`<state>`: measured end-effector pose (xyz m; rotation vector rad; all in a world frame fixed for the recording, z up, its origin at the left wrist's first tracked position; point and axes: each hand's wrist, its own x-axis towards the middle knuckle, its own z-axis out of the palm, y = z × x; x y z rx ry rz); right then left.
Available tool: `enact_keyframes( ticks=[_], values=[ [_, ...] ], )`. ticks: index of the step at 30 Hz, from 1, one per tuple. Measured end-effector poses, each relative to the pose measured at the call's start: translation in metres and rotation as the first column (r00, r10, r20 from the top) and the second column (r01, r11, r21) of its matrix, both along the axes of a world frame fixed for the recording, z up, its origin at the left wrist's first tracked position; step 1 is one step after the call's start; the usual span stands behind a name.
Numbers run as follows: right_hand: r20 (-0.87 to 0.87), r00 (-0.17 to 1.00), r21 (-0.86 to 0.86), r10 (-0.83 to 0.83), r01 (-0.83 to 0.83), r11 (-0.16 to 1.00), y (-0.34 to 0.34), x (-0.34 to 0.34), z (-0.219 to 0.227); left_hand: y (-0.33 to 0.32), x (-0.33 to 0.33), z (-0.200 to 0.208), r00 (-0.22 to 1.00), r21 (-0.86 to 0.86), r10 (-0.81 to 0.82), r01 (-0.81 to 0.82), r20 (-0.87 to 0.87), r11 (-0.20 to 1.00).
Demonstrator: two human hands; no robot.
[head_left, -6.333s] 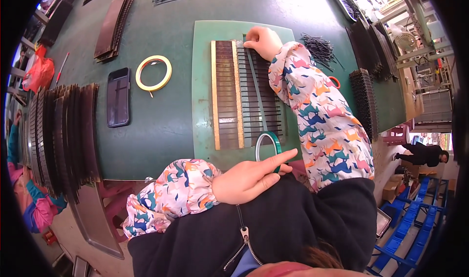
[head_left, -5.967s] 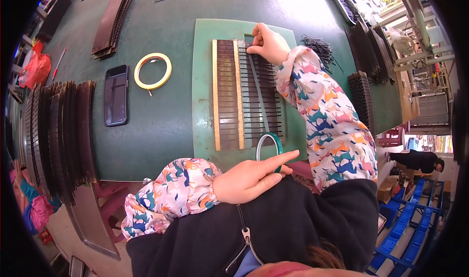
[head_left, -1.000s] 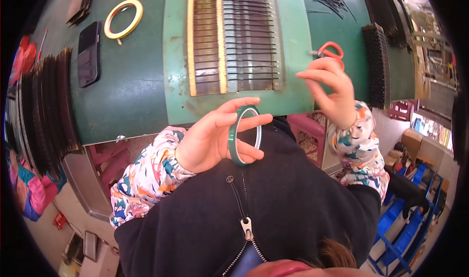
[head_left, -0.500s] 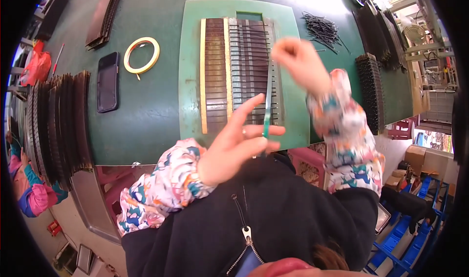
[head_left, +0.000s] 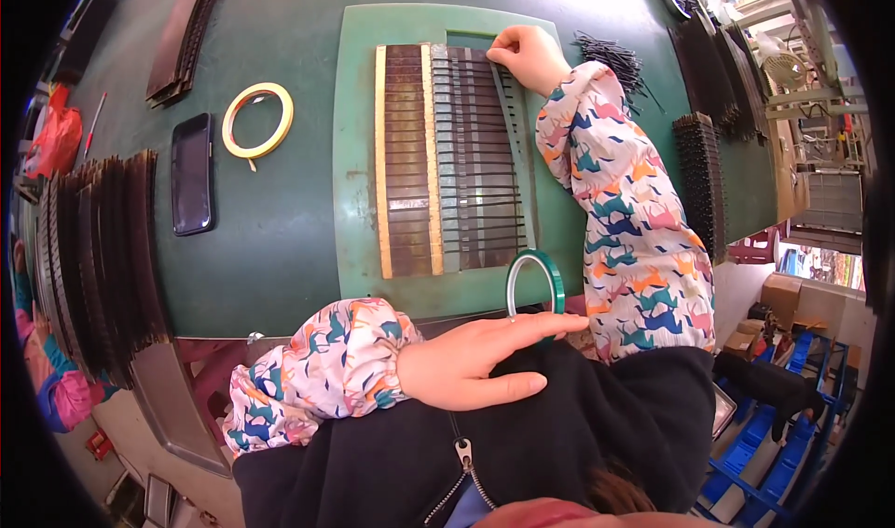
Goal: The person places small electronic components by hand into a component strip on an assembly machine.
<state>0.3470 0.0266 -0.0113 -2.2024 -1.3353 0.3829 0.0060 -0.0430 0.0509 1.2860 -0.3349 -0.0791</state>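
Note:
My left hand [head_left: 471, 365] is near the table's front edge, its index finger and thumb stretched out to the right. A roll of green tape [head_left: 557, 281] stands upright at its fingers, its lower part hidden behind them. At the far end of a green board [head_left: 359, 155], my right hand [head_left: 530, 57] is closed in a pinch. A narrow tape strip [head_left: 511, 113] seems to run from this pinch back toward the roll. Beneath it, on the board, lies a row of thin dark pins [head_left: 480, 164], beside a brown slatted panel [head_left: 406, 164] edged with cream tape strips.
A phone [head_left: 193, 174] and a roll of cream tape [head_left: 229, 123] lie to the left, near stacked dark strips [head_left: 103, 258]. Loose black pins [head_left: 611, 62] are heaped beyond my right sleeve. More dark strips [head_left: 699, 174] stand at the right edge.
My right hand has moved up and left to the board's far end. My left hand has come down toward me, and the green tape roll now shows clearly.

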Motion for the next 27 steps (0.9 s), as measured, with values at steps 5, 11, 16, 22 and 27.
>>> enact_keyframes(
  ticks=[5,11,16,22,27],
  values=[
    [0.049,0.996,0.053,0.073,-0.076,0.996,-0.007,-0.005,0.004,0.0,0.004,-0.002,1.0,-0.079,0.003,-0.004,-0.016,0.997],
    [0.091,0.99,0.025,0.105,-0.108,0.994,-0.009,-0.019,0.017,0.002,0.003,-0.003,1.0,-0.086,0.007,-0.009,-0.023,0.996],
    [0.191,0.971,-0.02,0.143,-0.142,0.99,-0.026,-0.02,0.021,0.004,0.003,-0.001,0.999,-0.101,-0.008,0.003,-0.051,0.995],
    [0.402,0.902,0.022,0.156,-0.18,0.983,-0.027,-0.021,0.011,0.004,0.002,-0.003,0.983,-0.173,-0.084,0.056,-0.16,0.983],
    [0.486,0.862,0.087,0.143,-0.21,0.974,-0.031,-0.035,0.009,0.008,0.003,0.0,0.978,-0.206,-0.1,0.062,-0.18,0.977]
  ],
)
